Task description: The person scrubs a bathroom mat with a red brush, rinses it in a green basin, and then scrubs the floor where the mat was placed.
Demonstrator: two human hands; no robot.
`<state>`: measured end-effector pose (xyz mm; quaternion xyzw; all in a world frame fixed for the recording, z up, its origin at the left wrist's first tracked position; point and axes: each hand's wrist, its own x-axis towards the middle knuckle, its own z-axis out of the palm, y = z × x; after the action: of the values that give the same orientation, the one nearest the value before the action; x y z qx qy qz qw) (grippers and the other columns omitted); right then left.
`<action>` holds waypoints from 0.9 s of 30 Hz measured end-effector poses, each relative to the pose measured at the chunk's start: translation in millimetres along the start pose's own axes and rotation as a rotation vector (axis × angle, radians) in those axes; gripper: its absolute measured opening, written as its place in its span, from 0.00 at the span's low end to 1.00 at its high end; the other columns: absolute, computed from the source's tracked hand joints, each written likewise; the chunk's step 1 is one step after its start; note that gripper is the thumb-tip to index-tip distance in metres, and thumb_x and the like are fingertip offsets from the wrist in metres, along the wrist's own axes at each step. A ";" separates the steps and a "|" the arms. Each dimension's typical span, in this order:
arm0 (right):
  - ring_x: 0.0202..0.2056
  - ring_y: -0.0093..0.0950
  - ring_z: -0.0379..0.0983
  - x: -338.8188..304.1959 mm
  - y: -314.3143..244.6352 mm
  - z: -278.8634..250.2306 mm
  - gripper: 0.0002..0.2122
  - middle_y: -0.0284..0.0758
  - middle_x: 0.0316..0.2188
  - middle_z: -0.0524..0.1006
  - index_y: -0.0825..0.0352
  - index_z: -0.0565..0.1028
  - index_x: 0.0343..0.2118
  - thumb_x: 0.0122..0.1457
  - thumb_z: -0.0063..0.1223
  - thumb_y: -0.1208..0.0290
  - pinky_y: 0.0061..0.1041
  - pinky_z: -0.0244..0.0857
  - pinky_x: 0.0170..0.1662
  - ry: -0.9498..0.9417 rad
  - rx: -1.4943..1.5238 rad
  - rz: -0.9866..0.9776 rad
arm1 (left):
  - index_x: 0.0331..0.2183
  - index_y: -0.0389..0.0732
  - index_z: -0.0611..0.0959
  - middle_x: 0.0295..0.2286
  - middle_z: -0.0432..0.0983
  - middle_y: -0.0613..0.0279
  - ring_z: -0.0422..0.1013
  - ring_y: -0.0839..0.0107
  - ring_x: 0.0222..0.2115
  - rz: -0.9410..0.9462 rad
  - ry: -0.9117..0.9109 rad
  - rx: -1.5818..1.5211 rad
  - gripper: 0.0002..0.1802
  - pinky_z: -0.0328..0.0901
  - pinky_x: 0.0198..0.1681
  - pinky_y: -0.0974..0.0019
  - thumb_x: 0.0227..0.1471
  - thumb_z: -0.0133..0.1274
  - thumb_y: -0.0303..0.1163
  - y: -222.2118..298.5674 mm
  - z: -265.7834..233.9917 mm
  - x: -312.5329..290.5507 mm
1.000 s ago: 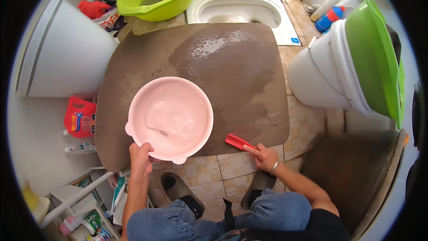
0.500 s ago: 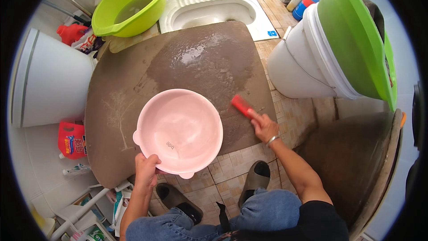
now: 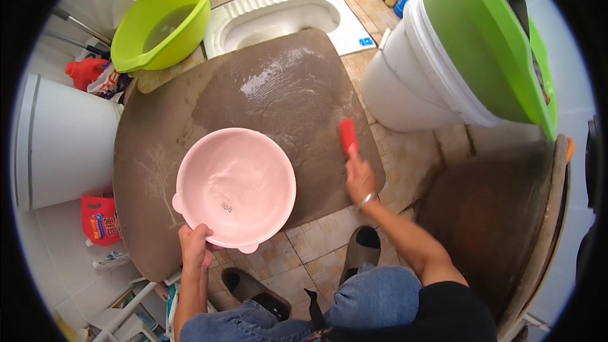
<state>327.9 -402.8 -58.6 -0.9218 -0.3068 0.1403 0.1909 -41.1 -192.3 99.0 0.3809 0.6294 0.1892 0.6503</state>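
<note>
A pink round basin [image 3: 235,183] is gripped at its near left rim by my left hand [image 3: 195,246], fingers wrapped round the edge. Rippling highlights inside it look like shallow water. My right hand [image 3: 361,180] is closed round the handle of a red brush [image 3: 348,137], slightly blurred, whose head points away from me. It is over the right part of a large brown floor mat [image 3: 149,123], and its bristles are hidden. Water glistens across the mat's far middle, and a pale tree pattern shows on its left side.
A white squat toilet [image 3: 285,16] lies beyond the mat, beside a lime green basin [image 3: 161,22] of water. White buckets [image 3: 405,79] [image 3: 69,142] stand on both sides, the right one with a green tub [image 3: 484,38] against it. A red detergent pouch [image 3: 100,220] sits left.
The red brush has swung from slanting left to nearly straight ahead, its head moving away from me and slightly right. The pink basin stays in my left hand. The whole view has shifted a little.
</note>
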 end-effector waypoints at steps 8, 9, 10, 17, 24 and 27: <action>0.27 0.46 0.76 67.3 7.2 -19.7 0.27 0.43 0.32 0.73 0.36 0.60 0.70 0.68 0.49 0.58 0.46 0.71 0.31 0.062 -0.146 -0.123 | 0.45 0.23 0.77 0.37 0.80 0.49 0.80 0.59 0.33 0.062 0.069 -0.236 0.24 0.79 0.32 0.59 0.41 0.49 0.18 -31.1 -32.8 28.6; 0.27 0.46 0.76 65.7 5.7 -12.5 0.27 0.43 0.32 0.73 0.36 0.60 0.70 0.68 0.49 0.57 0.46 0.71 0.31 0.065 -0.138 -0.114 | 0.47 0.23 0.76 0.39 0.79 0.49 0.79 0.58 0.35 0.035 0.053 -0.226 0.26 0.78 0.34 0.58 0.42 0.49 0.18 -28.5 -29.3 27.4; 0.27 0.47 0.76 56.2 -4.8 4.9 0.27 0.43 0.32 0.73 0.36 0.60 0.70 0.68 0.49 0.57 0.46 0.71 0.31 0.062 -0.121 -0.112 | 0.48 0.24 0.75 0.40 0.79 0.50 0.79 0.58 0.37 0.013 0.049 -0.215 0.27 0.78 0.37 0.58 0.42 0.49 0.18 -25.7 -31.2 26.4; 0.26 0.45 0.77 24.5 -21.3 -12.8 0.26 0.40 0.31 0.73 0.32 0.63 0.67 0.67 0.52 0.56 0.45 0.71 0.28 -0.108 -0.220 -0.356 | 0.48 0.26 0.75 0.37 0.79 0.50 0.80 0.58 0.29 0.071 0.125 -0.355 0.26 0.81 0.22 0.57 0.44 0.49 0.20 -28.7 -51.1 24.6; 0.29 0.48 0.77 35.5 -46.6 11.7 0.23 0.44 0.31 0.74 0.39 0.65 0.67 0.69 0.50 0.57 0.46 0.71 0.31 -0.039 -0.094 -0.234 | 0.50 0.25 0.74 0.41 0.79 0.48 0.81 0.57 0.32 0.079 0.203 -0.425 0.27 0.80 0.22 0.56 0.44 0.48 0.20 -36.4 -48.1 25.1; 0.28 0.47 0.77 -20.0 -36.9 -0.7 0.25 0.44 0.31 0.74 0.38 0.64 0.67 0.68 0.51 0.58 0.47 0.71 0.31 -0.220 -0.065 -0.324 | 0.50 0.24 0.74 0.43 0.78 0.50 0.79 0.56 0.39 0.082 0.151 -0.403 0.28 0.80 0.38 0.53 0.43 0.48 0.18 -35.3 -56.9 19.5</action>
<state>293.8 -388.1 -39.0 -0.8452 -0.4745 0.1976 0.1463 -101.4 -186.0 64.6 0.2532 0.6096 0.3655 0.6562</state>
